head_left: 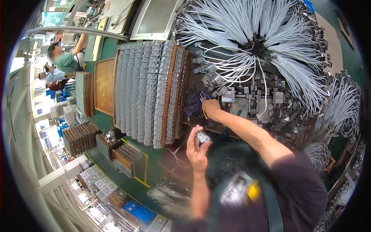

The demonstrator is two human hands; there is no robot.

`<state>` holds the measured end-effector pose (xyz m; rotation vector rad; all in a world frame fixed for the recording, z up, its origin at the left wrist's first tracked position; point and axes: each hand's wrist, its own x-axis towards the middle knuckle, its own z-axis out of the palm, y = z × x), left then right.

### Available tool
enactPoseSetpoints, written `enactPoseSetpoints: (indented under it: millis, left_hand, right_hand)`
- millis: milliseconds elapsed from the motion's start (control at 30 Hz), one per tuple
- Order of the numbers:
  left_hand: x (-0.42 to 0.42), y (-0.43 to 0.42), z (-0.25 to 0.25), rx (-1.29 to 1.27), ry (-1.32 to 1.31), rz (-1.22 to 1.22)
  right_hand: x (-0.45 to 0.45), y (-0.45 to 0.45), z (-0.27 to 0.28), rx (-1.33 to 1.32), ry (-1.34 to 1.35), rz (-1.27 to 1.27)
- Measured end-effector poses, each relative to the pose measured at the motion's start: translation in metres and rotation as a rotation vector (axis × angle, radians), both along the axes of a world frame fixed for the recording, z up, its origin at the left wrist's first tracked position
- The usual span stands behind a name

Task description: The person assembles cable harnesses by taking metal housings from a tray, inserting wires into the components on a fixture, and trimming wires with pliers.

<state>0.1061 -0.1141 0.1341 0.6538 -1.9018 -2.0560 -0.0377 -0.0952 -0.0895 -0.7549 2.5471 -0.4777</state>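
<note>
In my raised left hand (197,152), a small silver metal block (202,137) is pinched between thumb and fingers. My right hand (211,108) reaches forward to the bench, its fingers closed at a crumpled dark blue cloth (193,103). A thin yellow strip (205,113) shows just below those fingers; whether it belongs to the cloth or to a tool, I cannot tell. Close to the right hand sits a metal fixture (228,95) on the worktop.
Stacked trays of silver metal parts (143,92) rise left of the bench. A large fanned bundle of grey cables (247,23) fills the far side, with black connectors (286,81) around it. Two people (63,60) are in the background at upper left.
</note>
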Motion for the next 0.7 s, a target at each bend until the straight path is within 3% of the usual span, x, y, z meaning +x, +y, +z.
enactPoseSetpoints:
  millis: [67,133,267,400,467,567,700]
  left_hand:
    - [0.004,-0.007,-0.005,0.031,0.002,-0.005]
    - [0.003,-0.01,-0.008,0.062,0.011,-0.014]
    - [0.001,-0.013,-0.009,0.262,0.055,0.05]
    - [-0.001,-0.016,-0.006,0.369,0.109,0.062]
    - [-0.003,-0.018,-0.007,0.383,0.118,0.045]
    - [-0.007,-0.016,-0.006,0.416,0.132,0.01]
    - [-0.016,-0.009,-0.003,0.52,0.084,-0.038]
  right_hand:
    - [0.0,-0.003,0.004,-0.036,0.019,-0.023]
    - [-0.011,0.002,0.032,0.057,-0.062,0.16]
    - [-0.026,0.036,0.084,-0.009,-0.133,0.228]
    - [-0.031,0.113,0.165,-0.391,-0.042,0.176]
    - [-0.041,0.148,0.215,-0.47,-0.291,0.148]
    - [-0.039,0.188,0.232,-0.77,-0.379,0.205]
    - [-0.03,0.208,0.247,-0.717,-0.463,0.159]
